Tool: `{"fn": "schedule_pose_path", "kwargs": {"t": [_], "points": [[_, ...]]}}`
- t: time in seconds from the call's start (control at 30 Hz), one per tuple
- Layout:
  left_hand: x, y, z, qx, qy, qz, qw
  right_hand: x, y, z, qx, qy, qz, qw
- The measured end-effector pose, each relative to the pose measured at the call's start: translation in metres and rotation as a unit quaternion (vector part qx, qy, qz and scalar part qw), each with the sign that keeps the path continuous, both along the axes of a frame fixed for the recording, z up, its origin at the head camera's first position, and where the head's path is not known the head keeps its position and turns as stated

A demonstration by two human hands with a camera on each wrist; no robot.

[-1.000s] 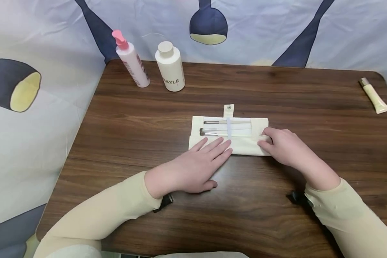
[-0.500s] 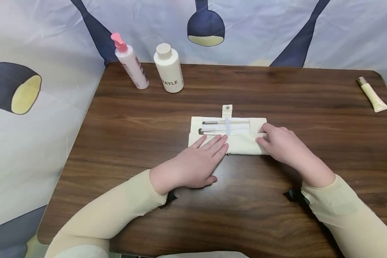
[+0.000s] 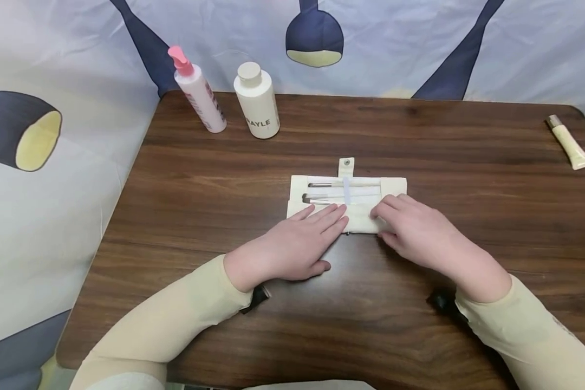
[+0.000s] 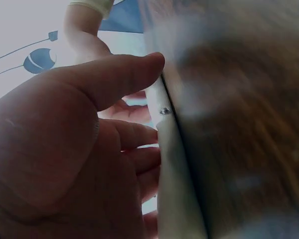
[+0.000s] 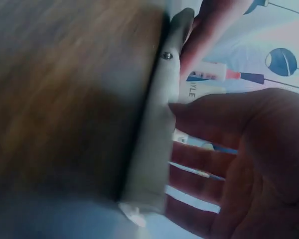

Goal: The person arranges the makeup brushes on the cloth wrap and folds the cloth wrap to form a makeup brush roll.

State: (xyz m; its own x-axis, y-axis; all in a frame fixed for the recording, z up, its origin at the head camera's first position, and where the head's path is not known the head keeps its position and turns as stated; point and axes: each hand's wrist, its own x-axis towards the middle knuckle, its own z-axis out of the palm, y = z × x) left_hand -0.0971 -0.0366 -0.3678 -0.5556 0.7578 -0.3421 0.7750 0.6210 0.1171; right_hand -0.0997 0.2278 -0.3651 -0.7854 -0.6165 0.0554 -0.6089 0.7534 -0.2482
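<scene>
A cream fabric makeup brush roll [image 3: 363,221] lies on the table, its near part folded up over the rest. In its see-through section, several makeup brushes [image 3: 324,185] lie crosswise under a pale strap. A snap tab [image 3: 346,167] sticks out from the far edge. My left hand [image 3: 294,249] rests flat on the left part of the fold, fingers straight. With loosely bent fingers, my right hand [image 3: 414,230] touches the fold's right part. Both wrist views show fingers laid against the roll and a metal snap [image 4: 164,111] on its near edge.
At the back left of the brown wooden table [image 3: 200,179] stand a pink-topped pump bottle [image 3: 201,97] and a white bottle [image 3: 257,103]. A cream tube [image 3: 571,142] lies at the far right. Patterned cloth hangs behind the table.
The fold has come slightly further over the brushes, covering the lowest one more. My right hand has let go of the right corner and shifted left along the fold. The left hand keeps pressing.
</scene>
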Motion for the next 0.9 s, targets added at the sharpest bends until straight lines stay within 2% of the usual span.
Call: {"fn": "schedule_pose_path", "kwargs": {"t": [0.13,0.27,0.33,0.43,0.57,0.67,0.77,0.9], "points": [[-0.004,0.001,0.002,-0.001,0.002,0.006,1.0000,0.000,0.002,0.002,0.025,-0.006,-0.024,0.9994],[-0.004,0.000,0.001,0.001,-0.019,0.014,0.9997,-0.001,0.001,0.001,0.039,-0.026,-0.013,0.9988],[-0.004,-0.001,-0.001,0.007,-0.015,0.015,0.9998,-0.001,0.001,-0.001,0.051,-0.030,-0.004,0.9982],[-0.003,-0.001,-0.004,0.034,0.026,0.012,0.9990,-0.002,0.000,-0.004,0.058,-0.021,0.011,0.9981],[-0.002,-0.003,-0.007,0.082,0.105,0.013,0.9910,-0.004,-0.001,-0.009,0.045,-0.014,0.021,0.9987],[-0.003,-0.004,-0.007,0.096,0.128,0.021,0.9869,-0.004,-0.001,-0.011,0.038,-0.018,0.020,0.9989],[-0.005,-0.004,-0.004,0.097,0.121,0.038,0.9872,-0.003,0.001,-0.010,0.027,-0.021,0.015,0.9993],[-0.010,-0.006,0.000,0.098,0.078,0.070,0.9897,-0.002,0.006,-0.010,0.009,-0.024,0.004,0.9996]]}}
